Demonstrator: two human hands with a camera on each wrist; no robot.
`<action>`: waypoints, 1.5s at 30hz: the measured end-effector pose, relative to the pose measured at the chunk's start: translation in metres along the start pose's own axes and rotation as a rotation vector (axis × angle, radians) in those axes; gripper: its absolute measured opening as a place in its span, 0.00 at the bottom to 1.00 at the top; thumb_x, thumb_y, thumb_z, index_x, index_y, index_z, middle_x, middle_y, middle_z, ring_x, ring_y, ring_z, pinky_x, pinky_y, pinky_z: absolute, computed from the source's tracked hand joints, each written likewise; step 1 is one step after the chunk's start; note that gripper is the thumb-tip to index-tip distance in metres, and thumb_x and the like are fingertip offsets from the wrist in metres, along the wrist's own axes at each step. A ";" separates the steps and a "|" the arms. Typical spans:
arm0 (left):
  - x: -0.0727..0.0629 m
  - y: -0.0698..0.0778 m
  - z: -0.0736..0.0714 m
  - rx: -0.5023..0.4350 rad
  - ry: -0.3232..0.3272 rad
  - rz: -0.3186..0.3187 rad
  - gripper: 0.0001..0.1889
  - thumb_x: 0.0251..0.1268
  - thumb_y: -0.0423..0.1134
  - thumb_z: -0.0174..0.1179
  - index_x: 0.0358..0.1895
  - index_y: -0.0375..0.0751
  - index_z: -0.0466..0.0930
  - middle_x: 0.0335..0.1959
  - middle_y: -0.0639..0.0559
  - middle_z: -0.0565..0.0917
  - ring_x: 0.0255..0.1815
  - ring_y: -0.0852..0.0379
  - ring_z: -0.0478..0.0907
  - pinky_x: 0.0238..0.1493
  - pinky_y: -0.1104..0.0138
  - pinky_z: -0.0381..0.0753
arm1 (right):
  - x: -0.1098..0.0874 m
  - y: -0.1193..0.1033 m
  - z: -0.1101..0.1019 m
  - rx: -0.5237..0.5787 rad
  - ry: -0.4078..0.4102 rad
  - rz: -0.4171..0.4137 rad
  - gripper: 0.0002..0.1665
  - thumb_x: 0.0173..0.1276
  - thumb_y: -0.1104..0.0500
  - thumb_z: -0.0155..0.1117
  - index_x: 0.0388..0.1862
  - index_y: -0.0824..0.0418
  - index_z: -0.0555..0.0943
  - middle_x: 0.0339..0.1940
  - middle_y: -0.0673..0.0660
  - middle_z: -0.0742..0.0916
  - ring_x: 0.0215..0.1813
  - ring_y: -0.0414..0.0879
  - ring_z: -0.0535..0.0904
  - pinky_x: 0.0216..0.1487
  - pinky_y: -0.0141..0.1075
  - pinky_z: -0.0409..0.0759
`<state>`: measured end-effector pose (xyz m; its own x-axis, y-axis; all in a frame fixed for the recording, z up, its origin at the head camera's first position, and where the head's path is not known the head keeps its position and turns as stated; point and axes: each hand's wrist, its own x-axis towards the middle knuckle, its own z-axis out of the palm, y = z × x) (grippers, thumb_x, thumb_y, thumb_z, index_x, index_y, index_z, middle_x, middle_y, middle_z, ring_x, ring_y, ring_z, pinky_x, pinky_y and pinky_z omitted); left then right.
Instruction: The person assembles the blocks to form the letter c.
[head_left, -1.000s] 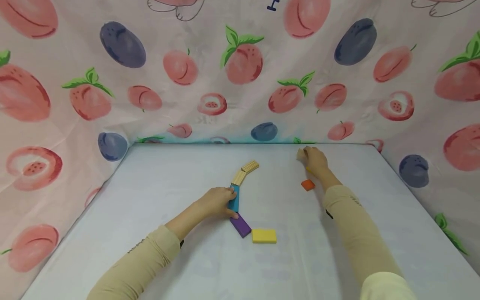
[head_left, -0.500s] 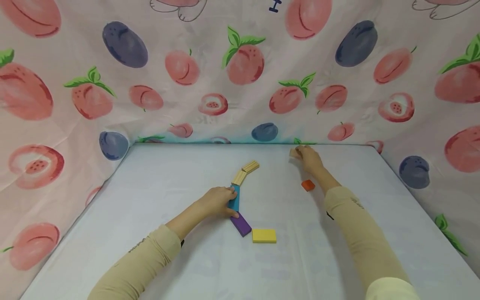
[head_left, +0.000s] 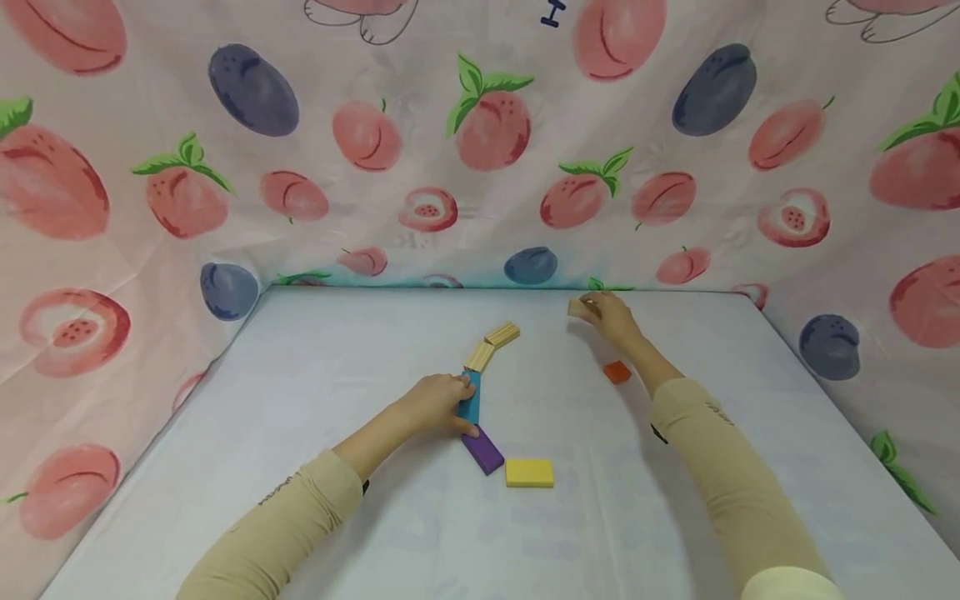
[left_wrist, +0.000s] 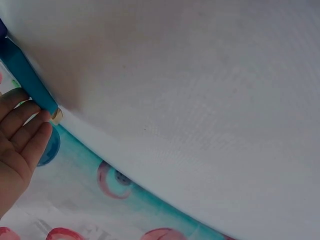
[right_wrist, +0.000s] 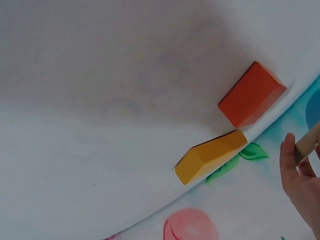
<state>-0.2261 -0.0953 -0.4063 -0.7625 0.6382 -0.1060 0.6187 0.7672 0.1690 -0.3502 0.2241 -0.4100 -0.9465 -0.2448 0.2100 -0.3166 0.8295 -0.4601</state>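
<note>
- A bent row of five blocks has been laid on the white table (head_left: 360, 333): yellow block (head_left: 529, 472), purple block (head_left: 483, 452), blue block (head_left: 472, 406), near wooden block (head_left: 479, 357) and far wooden block (head_left: 502, 335), set end to end, with the corners meeting or almost so.
- The blue block is touched by the left hand (head_left: 432, 404); its fingers are laid along one side and its thumb is spread toward the purple block, so the row is apparently being steadied rather than lifted.
- A third wooden block (head_left: 578, 308) is pinched between the fingertips of the right hand (head_left: 617, 321) near the table's far edge, apart from the row; whether the table is touched by it cannot be told.
- An orange block (head_left: 617, 372) and an amber block (right_wrist: 210, 157) are seen close together by the right wrist camera, outside the row; the amber one is hidden in the head view.
- By judgement, one side of a curve has been formed; three blocks, the held one included, are not yet joined to it.
</note>
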 end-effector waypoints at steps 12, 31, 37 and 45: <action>0.000 -0.001 0.001 0.003 -0.006 -0.011 0.39 0.49 0.59 0.67 0.59 0.33 0.74 0.62 0.35 0.74 0.61 0.42 0.74 0.60 0.57 0.76 | 0.006 -0.005 0.005 0.058 -0.054 0.014 0.22 0.68 0.58 0.60 0.53 0.75 0.76 0.50 0.73 0.81 0.48 0.61 0.77 0.49 0.50 0.77; 0.001 -0.001 0.000 0.008 -0.005 -0.013 0.38 0.49 0.59 0.67 0.58 0.34 0.75 0.60 0.38 0.77 0.55 0.46 0.78 0.55 0.59 0.79 | 0.040 0.004 0.040 0.018 -0.085 -0.264 0.21 0.63 0.54 0.64 0.47 0.70 0.81 0.43 0.65 0.86 0.45 0.56 0.81 0.52 0.46 0.78; 0.003 0.000 0.000 0.019 0.005 0.007 0.34 0.49 0.59 0.67 0.53 0.35 0.79 0.53 0.42 0.81 0.41 0.54 0.79 0.43 0.65 0.79 | 0.047 0.003 0.052 -0.041 -0.096 -0.281 0.21 0.64 0.54 0.64 0.47 0.70 0.80 0.43 0.65 0.85 0.47 0.56 0.80 0.54 0.45 0.77; 0.003 0.001 0.000 0.033 0.000 -0.001 0.35 0.49 0.59 0.67 0.54 0.35 0.78 0.55 0.40 0.80 0.46 0.50 0.80 0.48 0.62 0.80 | 0.044 -0.012 0.060 -0.126 -0.100 -0.285 0.20 0.66 0.56 0.61 0.48 0.71 0.80 0.42 0.65 0.84 0.45 0.56 0.80 0.54 0.46 0.75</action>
<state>-0.2272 -0.0926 -0.4066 -0.7631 0.6375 -0.1059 0.6239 0.7695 0.1363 -0.3921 0.1730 -0.4473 -0.8243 -0.5191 0.2262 -0.5655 0.7745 -0.2834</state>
